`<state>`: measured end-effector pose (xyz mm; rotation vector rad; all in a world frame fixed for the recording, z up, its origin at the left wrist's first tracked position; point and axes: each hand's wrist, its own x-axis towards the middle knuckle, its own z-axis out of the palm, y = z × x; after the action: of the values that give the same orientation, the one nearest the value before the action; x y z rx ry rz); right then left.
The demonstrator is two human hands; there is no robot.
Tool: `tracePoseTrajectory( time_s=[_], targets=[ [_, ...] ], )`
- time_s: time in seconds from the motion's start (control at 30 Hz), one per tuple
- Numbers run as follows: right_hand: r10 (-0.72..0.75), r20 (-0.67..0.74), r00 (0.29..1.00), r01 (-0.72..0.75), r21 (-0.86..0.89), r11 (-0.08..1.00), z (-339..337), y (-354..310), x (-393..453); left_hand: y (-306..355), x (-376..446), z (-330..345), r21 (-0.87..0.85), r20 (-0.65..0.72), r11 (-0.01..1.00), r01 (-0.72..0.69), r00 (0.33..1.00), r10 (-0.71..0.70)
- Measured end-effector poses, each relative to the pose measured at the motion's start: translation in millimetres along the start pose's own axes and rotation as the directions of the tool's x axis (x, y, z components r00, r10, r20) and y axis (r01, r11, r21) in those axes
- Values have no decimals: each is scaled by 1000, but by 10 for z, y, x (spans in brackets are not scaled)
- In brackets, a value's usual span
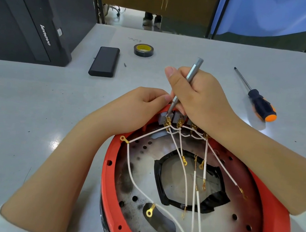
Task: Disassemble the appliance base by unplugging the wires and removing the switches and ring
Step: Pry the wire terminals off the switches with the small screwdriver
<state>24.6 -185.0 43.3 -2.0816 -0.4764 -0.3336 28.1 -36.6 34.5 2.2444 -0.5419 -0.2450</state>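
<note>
Base: red appliance base (193, 187) at the tabletop's near edge, white wires (185, 175) loose inside (lower rim cut off).
Left hand: left hand (140, 106) grips the far rim, steadying.
Right hand: right hand (198, 96) clamps a grey tool (185, 87), tip prying a connector on the switches (174, 118).
Hidden: rightmost switch behind the fingers.

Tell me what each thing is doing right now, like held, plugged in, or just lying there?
Right hand: grips the grey tool.
Grey tool: tip at the leftmost switch's terminals.
Left hand: fingers curled at the red ring's far edge; what they hold is hidden.
Switches: seated, wires attached.
White wires: near ends loose.
Red ring: on the base.
Screwdriver: lying unused.
Tape roll: lying flat.
</note>
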Motion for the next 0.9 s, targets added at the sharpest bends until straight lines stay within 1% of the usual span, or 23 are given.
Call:
tracePoseTrajectory(
  time_s=[0.2, 0.37, 0.6, 0.8, 0.9],
  targets=[
    [15, 14, 1000, -15, -21, 1000, 8, -2, 10, 2, 3, 0, 2, -3, 1000, -5, 1000, 5],
    [16, -23, 1000, -16, -8, 1000, -14, -11, 15, -1, 2, -5, -5, -1, 1000, -8, 1000, 8],
    [52, -11, 999, -51, 43, 998, 2, -1, 41, 2, 2, -2, -19, -3, 1000, -1, 1000, 1],
    [95, -7, 995, -95, 23, 995, 12, 3, 94, -20, 15, 8, -19, -4, 1000, -3, 1000, 2],
    [91, -4, 996, -91, 53, 994, -2, -3, 62, -23, 14, 11, -31, 2, 1000, 0, 1000, 0]
  ],
)
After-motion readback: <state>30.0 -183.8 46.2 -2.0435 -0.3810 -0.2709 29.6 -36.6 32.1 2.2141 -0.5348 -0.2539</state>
